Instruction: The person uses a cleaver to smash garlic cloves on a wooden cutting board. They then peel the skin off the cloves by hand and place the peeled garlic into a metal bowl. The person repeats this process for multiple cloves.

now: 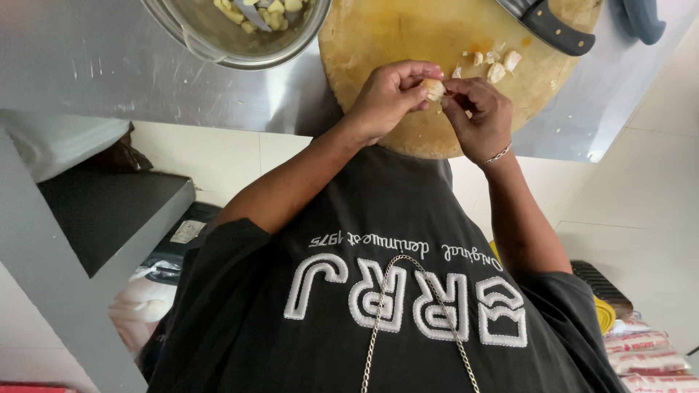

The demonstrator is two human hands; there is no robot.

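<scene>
My left hand (pixel 389 94) and my right hand (pixel 477 116) meet over the near edge of a round wooden cutting board (pixel 397 33). Both pinch one pale garlic clove (pixel 435 89) between their fingertips. My right wrist wears a thin bracelet. A few garlic pieces and bits of skin (pixel 497 65) lie on the board just beyond my right hand. A metal bowl (pixel 218 44) holding several peeled cloves stands to the left of the board.
A cleaver with a black riveted handle (pixel 551 28) rests on the far right of the board. The board and bowl sit on a steel counter (pixel 95 73). A dark shelf (pixel 102 211) lies below left, and stacked packets (pixel 644 360) lie at the lower right.
</scene>
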